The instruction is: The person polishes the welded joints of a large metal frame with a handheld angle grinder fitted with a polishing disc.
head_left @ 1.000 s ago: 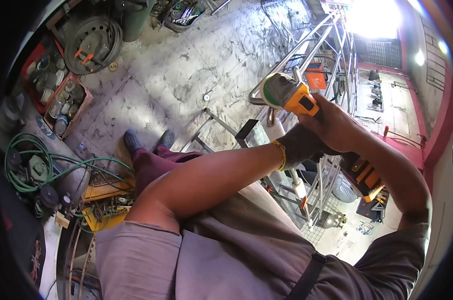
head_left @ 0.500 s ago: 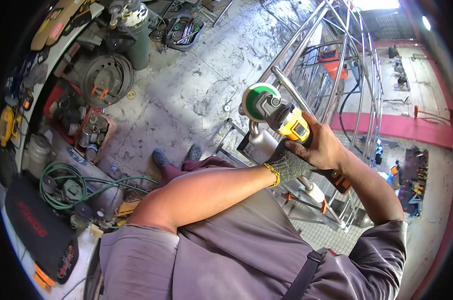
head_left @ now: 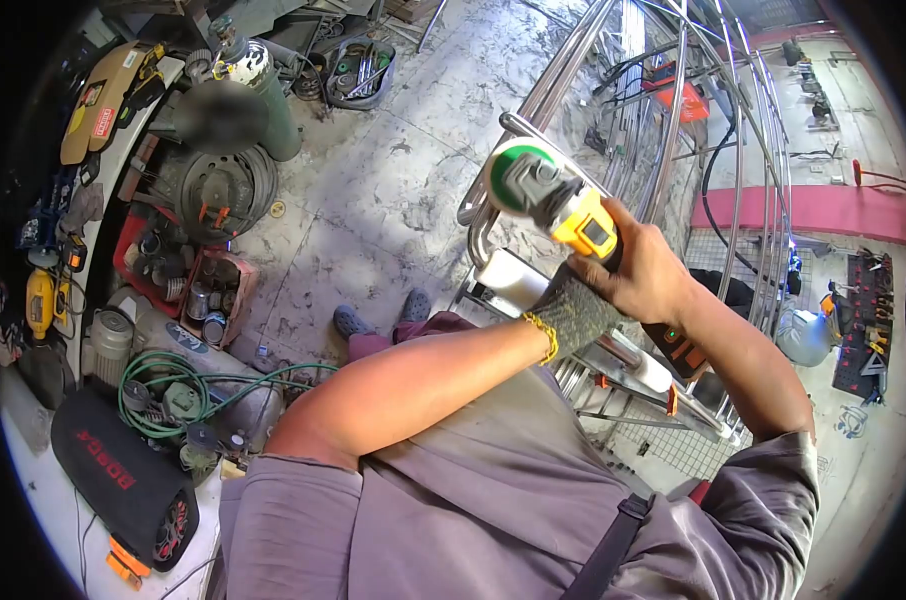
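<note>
My right hand (head_left: 653,270), bare, wraps around the body of a yellow and black cordless angle grinder (head_left: 588,228). The grinder carries a disc with a green centre and pale rim (head_left: 508,180), and its back end runs down below my wrist. My left hand (head_left: 578,312) wears a dark knit glove with a yellow cuff and lies against the grinder's underside, close to my right hand; its fingers are hidden. Behind the disc and hands run shiny bent metal tubes (head_left: 480,240). A white roller-like sleeve (head_left: 513,277) sits on the metalwork just left of my glove.
Long metal tubes (head_left: 673,120) form a frame at upper right, with an orange object (head_left: 685,103) beyond. A gas cylinder (head_left: 278,125), a tub of parts (head_left: 358,72) and a coiled green hose (head_left: 138,400) are on the left. A dark tool board (head_left: 863,320) lies far right.
The view has swung left, so the surroundings sit further right. The grinder and both hands have shifted slightly up and left in the picture. My right hand's hold looks the same.
</note>
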Demonstrator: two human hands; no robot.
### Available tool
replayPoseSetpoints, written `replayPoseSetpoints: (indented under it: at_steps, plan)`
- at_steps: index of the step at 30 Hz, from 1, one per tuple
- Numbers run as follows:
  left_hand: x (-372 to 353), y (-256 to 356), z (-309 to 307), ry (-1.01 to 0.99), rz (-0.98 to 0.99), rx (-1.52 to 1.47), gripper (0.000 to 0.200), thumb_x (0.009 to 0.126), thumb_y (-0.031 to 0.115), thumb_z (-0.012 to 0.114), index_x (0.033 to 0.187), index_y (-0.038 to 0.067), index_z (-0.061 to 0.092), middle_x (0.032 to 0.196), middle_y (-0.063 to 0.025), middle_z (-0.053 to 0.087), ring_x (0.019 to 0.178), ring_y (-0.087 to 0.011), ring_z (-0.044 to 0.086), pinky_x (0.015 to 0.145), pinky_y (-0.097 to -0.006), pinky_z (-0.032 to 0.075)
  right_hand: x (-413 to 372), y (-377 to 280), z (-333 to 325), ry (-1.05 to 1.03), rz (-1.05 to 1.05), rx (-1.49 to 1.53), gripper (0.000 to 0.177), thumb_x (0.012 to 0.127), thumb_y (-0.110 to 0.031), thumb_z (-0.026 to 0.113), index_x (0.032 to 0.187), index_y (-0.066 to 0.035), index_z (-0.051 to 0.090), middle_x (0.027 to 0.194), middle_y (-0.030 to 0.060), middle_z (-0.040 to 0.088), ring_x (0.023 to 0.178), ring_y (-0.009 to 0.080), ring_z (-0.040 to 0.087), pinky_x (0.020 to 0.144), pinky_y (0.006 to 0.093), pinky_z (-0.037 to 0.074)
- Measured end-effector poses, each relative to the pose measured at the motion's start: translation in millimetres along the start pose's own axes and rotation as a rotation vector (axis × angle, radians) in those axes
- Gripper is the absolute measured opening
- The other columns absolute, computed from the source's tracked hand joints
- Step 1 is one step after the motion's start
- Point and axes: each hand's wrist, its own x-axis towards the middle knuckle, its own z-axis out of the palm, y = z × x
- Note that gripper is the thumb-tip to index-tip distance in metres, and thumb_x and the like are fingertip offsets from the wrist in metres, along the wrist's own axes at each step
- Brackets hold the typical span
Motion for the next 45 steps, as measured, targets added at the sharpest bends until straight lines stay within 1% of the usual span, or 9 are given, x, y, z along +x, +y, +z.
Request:
replayPoseSetpoints:
  at_steps: [3, 7, 10, 13, 15, 21, 30, 33, 45]
  plan:
    - [5.7, 2.5, -1.0, 0.025, -0.025, -0.126, 0.047, 0.11, 0.031, 0.064, 0.149, 0.008, 0.052, 0.152, -0.0096, 0.058, 0.142, -0.0217, 0.054, 0.118, -0.0413, 0.046, -0.7, -3.2, -3.0, -0.015, 0.067, -0.066, 0.058, 0.097, -0.026, 0.082, 0.14, 0.001, 0.055, 0.102, 0.0258, 0.075, 0.101, 0.0436, 0.076, 0.091, 0.0446, 0.058]
    - [-3.0, 11.1, 2.3, 0.002, 0.133, 0.281, 0.054, 0.109, 0.034, 0.065, 0.153, 0.008, 0.048, 0.156, -0.0119, 0.055, 0.143, -0.0228, 0.053, 0.121, -0.0415, 0.043, -8.2, 9.2, 0.2, -0.079, -0.004, -0.066, 0.06, 0.096, -0.025, 0.083, 0.141, 0.001, 0.054, 0.106, 0.0274, 0.075, 0.105, 0.0447, 0.076, 0.094, 0.0467, 0.057]
    - [-4.4, 32.3, 5.3, -0.064, -0.067, 0.323, 0.051, 0.105, 0.035, 0.072, 0.144, 0.006, 0.059, 0.144, -0.013, 0.064, 0.134, -0.0246, 0.059, 0.117, -0.0392, 0.047, -10.6, 14.8, -11.0, -0.001, -0.086, -0.133, 0.069, 0.094, -0.028, 0.083, 0.148, 0.001, 0.051, 0.103, 0.0291, 0.075, 0.102, 0.0473, 0.075, 0.091, 0.0492, 0.059]
    - [-32.1, 94.0, -2.8, -0.19, -0.146, 0.425, 0.047, 0.093, 0.029, 0.087, 0.127, 0.001, 0.07, 0.12, -0.0118, 0.077, 0.111, -0.0224, 0.072, 0.104, -0.0391, 0.056, -22.4, 21.7, -34.3, 0.146, -0.278, -0.333, 0.075, 0.094, -0.032, 0.081, 0.153, -0.003, 0.047, 0.099, 0.0292, 0.074, 0.091, 0.0496, 0.075, 0.081, 0.0543, 0.061]
    - [-45.7, 81.0, -16.6, -0.228, -0.186, 0.181, 0.064, 0.092, 0.031, 0.091, 0.14, 0.0, 0.063, 0.124, -0.0111, 0.077, 0.103, -0.0185, 0.072, 0.09, -0.0343, 0.059, -34.8, 14.6, -54.9, 0.127, -0.255, -0.47, 0.076, 0.092, -0.029, 0.081, 0.157, -0.012, 0.046, 0.107, 0.0254, 0.071, 0.089, 0.0474, 0.075, 0.078, 0.0544, 0.061]
    - [-64.5, 101.6, -34.4, -0.018, -0.408, -0.454, 0.082, 0.105, 0.073, 0.059, 0.154, 0.007, 0.056, 0.123, -0.0095, 0.078, 0.063, -0.0086, 0.056, 0.055, -0.0246, 0.044, -39.0, 14.7, -74.0, 0.05, -0.316, -1.047, 0.068, 0.097, -0.026, 0.074, 0.16, -0.022, 0.047, 0.107, 0.0178, 0.068, 0.085, 0.0347, 0.077, 0.07, 0.0492, 0.06]
    - [-43.1, 91.1, -17.8, 0.235, -0.397, -0.776, 0.05, 0.106, 0.059, 0.069, 0.14, 0.022, 0.063, 0.113, -0.0068, 0.075, 0.068, -0.011, 0.063, 0.057, -0.0251, 0.05, 9.7, -11.4, -75.3, -0.125, -0.537, -1.396, 0.041, 0.109, -0.023, 0.047, 0.147, -0.012, 0.06, 0.108, 0.0157, 0.073, 0.075, 0.0244, 0.077, 0.063, 0.0389, 0.061]
    - [-42.5, 85.4, -25.8, 0.205, -0.308, -1.07, 0.036, 0.105, 0.043, 0.077, 0.132, 0.021, 0.067, 0.105, -0.0012, 0.069, 0.075, -0.0122, 0.064, 0.063, -0.0289, 0.057, 23.7, -11.9, -70.9, -0.085, -0.648, -1.395, 0.039, 0.106, -0.02, 0.05, 0.141, -0.011, 0.062, 0.1, 0.0145, 0.075, 0.073, 0.0235, 0.077, 0.061, 0.0385, 0.061]
    - [-51.5, 82.6, -31.1, 0.271, -0.28, -1.086, 0.043, 0.108, 0.049, 0.069, 0.127, 0.011, 0.061, 0.097, -0.0068, 0.062, 0.077, -0.0194, 0.06, 0.063, -0.0335, 0.05, 38.9, -37.7, -63.1, -0.006, -0.884, -1.55, 0.025, 0.107, -0.026, 0.057, 0.122, -0.008, 0.066, 0.082, 0.0067, 0.072, 0.069, 0.0215, 0.077, 0.062, 0.0355, 0.058]
